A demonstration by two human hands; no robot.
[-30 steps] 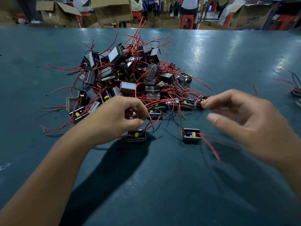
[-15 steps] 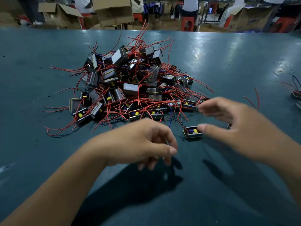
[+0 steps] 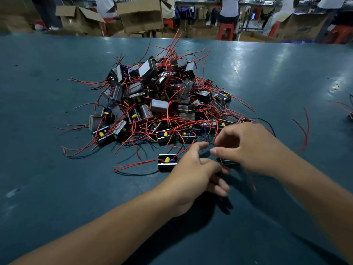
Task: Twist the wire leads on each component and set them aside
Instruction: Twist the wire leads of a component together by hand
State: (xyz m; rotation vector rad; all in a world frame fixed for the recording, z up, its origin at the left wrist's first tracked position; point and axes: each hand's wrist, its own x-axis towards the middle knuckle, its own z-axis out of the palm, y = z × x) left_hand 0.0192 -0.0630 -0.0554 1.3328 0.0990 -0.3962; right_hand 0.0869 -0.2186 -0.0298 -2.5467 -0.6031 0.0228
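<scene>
Red-leaded pile at 12 o'clock mostly untwisted; left hand and right hand pinching thin leads, seemingly.

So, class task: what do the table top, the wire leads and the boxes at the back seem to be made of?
Table top: probably painted or coated board, teal, semi-gloss; lamp glare and scuffs show.
Wire leads: likely metal cores in red plastic insulation; they bend in springy loops, but no bare core can be seen.
Boxes: brown corrugated cardboard, matt, with folded flaps.

Both forearms in, left grip & right grip near-touching, fingers curled.
</scene>
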